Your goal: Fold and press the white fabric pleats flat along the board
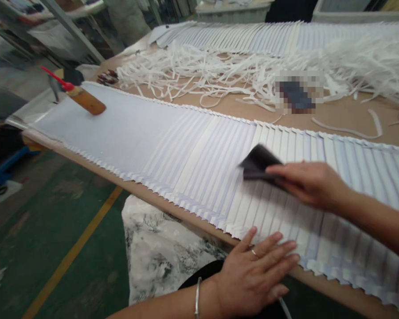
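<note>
The right hand [314, 181] is closed on one dark pad [262, 160], at 3 o'clock; its blurred free end points to about 10. The left hand [254, 272], fingers moderately spread, lies at 5 o'clock, by the near edge of one long row of overlapped sheets [193, 153], whose long axis goes roughly from 9:30 to 3:30. One bottle [89, 101] is at 10.

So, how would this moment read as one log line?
Left hand: spread at near edge of overlapping sheets | Right hand: gripping dark folded piece over sheets | Red-nozzled bottle: on sheets, picture's left
</note>
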Available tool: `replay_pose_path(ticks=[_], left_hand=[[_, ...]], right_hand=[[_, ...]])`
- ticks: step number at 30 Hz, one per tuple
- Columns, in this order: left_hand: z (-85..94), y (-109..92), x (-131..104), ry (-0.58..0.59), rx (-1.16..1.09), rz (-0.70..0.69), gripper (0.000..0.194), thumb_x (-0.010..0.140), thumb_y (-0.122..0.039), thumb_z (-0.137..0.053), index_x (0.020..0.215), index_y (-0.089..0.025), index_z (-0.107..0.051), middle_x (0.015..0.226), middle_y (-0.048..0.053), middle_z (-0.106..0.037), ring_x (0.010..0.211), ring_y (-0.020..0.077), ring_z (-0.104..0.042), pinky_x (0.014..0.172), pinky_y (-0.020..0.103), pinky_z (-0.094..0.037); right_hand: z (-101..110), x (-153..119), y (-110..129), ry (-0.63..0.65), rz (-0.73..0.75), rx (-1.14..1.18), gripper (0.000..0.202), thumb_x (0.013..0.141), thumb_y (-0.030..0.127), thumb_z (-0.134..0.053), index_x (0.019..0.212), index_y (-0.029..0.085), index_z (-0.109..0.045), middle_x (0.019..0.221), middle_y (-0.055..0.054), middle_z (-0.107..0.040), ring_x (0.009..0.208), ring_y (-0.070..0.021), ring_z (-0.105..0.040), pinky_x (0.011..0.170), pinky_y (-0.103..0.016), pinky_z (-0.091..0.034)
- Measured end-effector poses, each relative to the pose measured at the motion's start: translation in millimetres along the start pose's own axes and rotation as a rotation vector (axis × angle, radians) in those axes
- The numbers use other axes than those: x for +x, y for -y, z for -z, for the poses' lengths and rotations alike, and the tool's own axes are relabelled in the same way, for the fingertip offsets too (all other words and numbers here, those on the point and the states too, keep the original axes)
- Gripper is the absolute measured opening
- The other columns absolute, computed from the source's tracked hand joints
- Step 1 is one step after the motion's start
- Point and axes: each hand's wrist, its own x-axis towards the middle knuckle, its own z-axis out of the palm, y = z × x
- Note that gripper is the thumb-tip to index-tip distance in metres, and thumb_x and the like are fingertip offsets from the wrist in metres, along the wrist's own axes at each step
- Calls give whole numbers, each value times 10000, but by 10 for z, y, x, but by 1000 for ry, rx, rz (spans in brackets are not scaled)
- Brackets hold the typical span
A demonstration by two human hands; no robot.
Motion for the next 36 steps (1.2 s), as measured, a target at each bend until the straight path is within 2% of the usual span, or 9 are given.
replay_pose_path(ticks=[4,11,14,18,20,26,28,32,36], left_hand=[[-75,65,-291,73,-5,104,589,1150,-544,-421,1692,-315,-422,1824,-75,-261,1707,198,-118,1396,466,-136],[-77,66,-280,49,70,71,626,1147,-572,-382,1707,-293,-404,1843,-42,-179,1721,268,-61,1389,579,-12],[-59,79,-273,-10,142,69,626,1144,-613,-354,1694,-323,-433,1831,-66,-220,1720,265,-85,1394,542,-88],[-181,90,-292,-119,193,76,581,1129,-646,-364,1615,-390,-554,1791,-87,-331,1711,267,-157,1380,522,-218],[-279,91,-304,-169,222,55,594,1116,-677,-379,1601,-392,-569,1784,-63,-360,1704,289,-189,1363,553,-266],[-417,66,-304,-207,329,51,615,1096,-686,-444,1646,-419,-507,1796,-62,-339,1700,301,-206,1318,521,-380],[-355,108,-323,-254,347,64,580,1109,-644,-465,1658,-457,-473,1789,-91,-349,1699,271,-212,1317,474,-386],[-75,342,-494,-246,249,263,589,1113,-600,-494,1661,-386,-483,1799,-41,-337,1690,277,-240,1364,523,-263],[131,560,-714,-51,51,516,625,1096,-592,-536,1656,-317,-493,1725,12,-479,1594,292,-427,1377,579,-187]], right_hand=[[-237,-11,143,103,351,-42,343,1083,178,-476,1308,184,-735,810,-37,-724,720,-175,-611,729,-336,-469],[69,743,-1295,43,-514,-452,471,1080,423,-513,1199,106,-840,889,-172,-777,813,-250,-681,756,-379,-417],[24,855,-899,-40,-460,-417,497,1089,453,-479,1275,128,-806,934,-186,-784,768,-255,-676,694,-369,-416],[-364,665,132,93,363,88,348,1054,220,-486,1272,249,-756,816,-47,-735,743,-213,-631,743,-385,-485],[-526,700,149,93,476,46,292,1043,187,-530,1224,215,-757,798,-47,-722,726,-200,-609,738,-380,-454],[-280,1512,-1428,43,-365,-337,307,986,371,-676,1159,167,-827,826,-108,-773,697,-194,-593,717,-347,-365],[-147,1659,-1594,-7,-559,-405,390,995,423,-657,1167,115,-824,855,-165,-779,672,-213,-590,667,-354,-330],[-233,1429,-781,-169,-222,-116,373,1059,437,-566,1233,204,-798,803,-88,-751,632,-217,-618,626,-351,-416],[-593,998,155,45,403,119,333,1057,188,-510,1314,233,-717,807,-38,-732,710,-201,-639,740,-378,-488]])
